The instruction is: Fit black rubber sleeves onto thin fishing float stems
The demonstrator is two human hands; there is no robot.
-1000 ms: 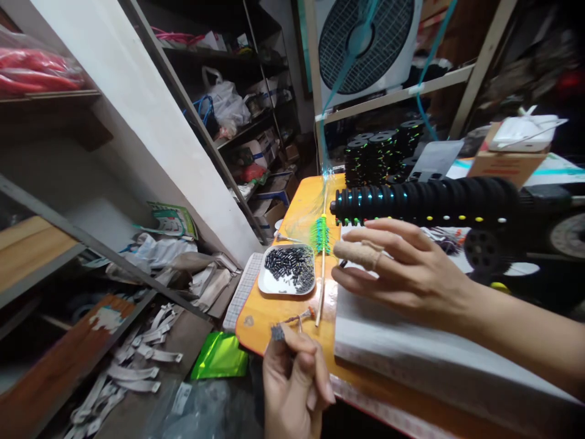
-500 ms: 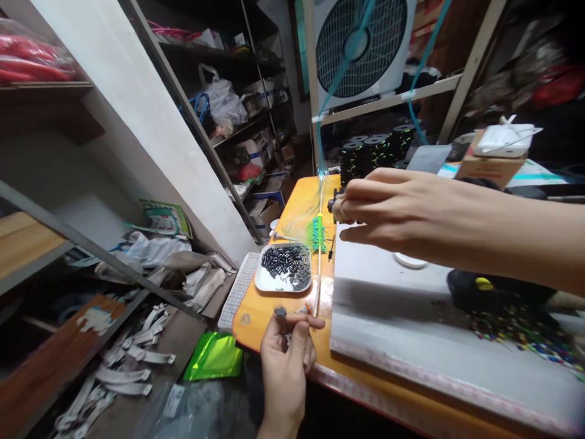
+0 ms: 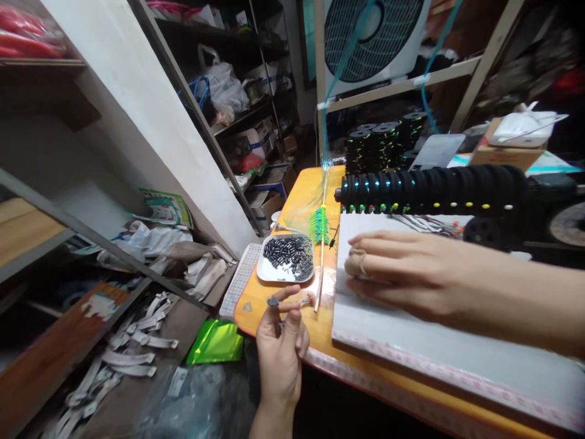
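Observation:
My left hand point(image 3: 281, 353) is at the yellow table's front edge, its fingers curled toward the thumb. Grey material wraps the tip of one finger. Anything pinched there is too small to name. Close by its fingertips shows a small orange-ended piece point(image 3: 309, 299); whether they touch I cannot tell. Over a pale board point(image 3: 457, 366) is my right hand point(image 3: 397, 271), palm down and slightly blurred, with tape around one finger; its fingertips are hidden. Behind it extends a horizontal black ribbed spindle point(image 3: 434, 186) carrying several coloured dots along its underside.
A white tray point(image 3: 263, 268) of small dark tubular pieces sits on the yellow table point(image 3: 249, 314). Beside it lies a thin rod point(image 3: 320, 280) with green bristly strands point(image 3: 319, 225). Black spools point(image 3: 365, 149) stand behind. A box fan point(image 3: 372, 36) is at the back, shelves at left.
My right hand has come down from the spindle's near end to over the board, uncovering the spindle. My left hand has shifted slightly up and left. The view has tilted slightly.

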